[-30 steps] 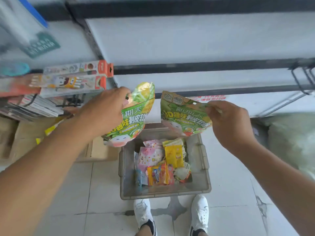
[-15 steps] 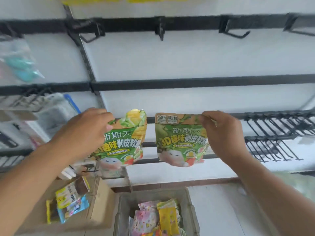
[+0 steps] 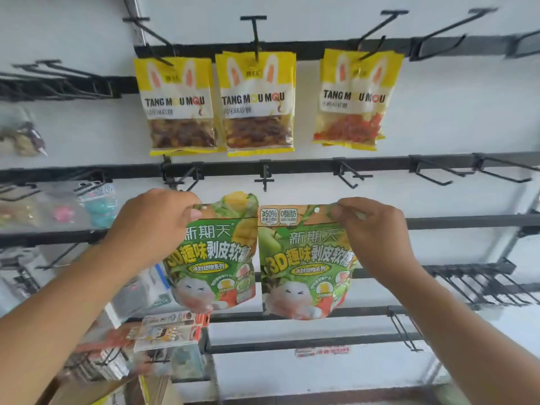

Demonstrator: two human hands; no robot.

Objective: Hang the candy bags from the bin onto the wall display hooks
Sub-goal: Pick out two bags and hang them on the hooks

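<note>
The left hand (image 3: 152, 226) pinches the top edge of the left green glossy plastic candy bag (image 3: 210, 258). The right hand (image 3: 371, 232) pinches the top right corner of the right green candy bag (image 3: 306, 264). Both bags hang upright, side edges almost touching, just below the bare black metal hook (image 3: 264, 179) on the middle black rail (image 3: 306, 168). Three yellow candy bags (image 3: 257, 103) hang from hooks on the rail above.

A white wall display (image 3: 455, 118) is crossed by black horizontal rails (image 3: 382, 165). At twelve o'clock, three yellow candy bags (image 3: 257, 103) hang side by side from hooks (image 3: 255, 36) on the top rail. More hooks jut from the next rail down, and blurred packets (image 3: 98, 204) hang at nine o'clock.
</note>
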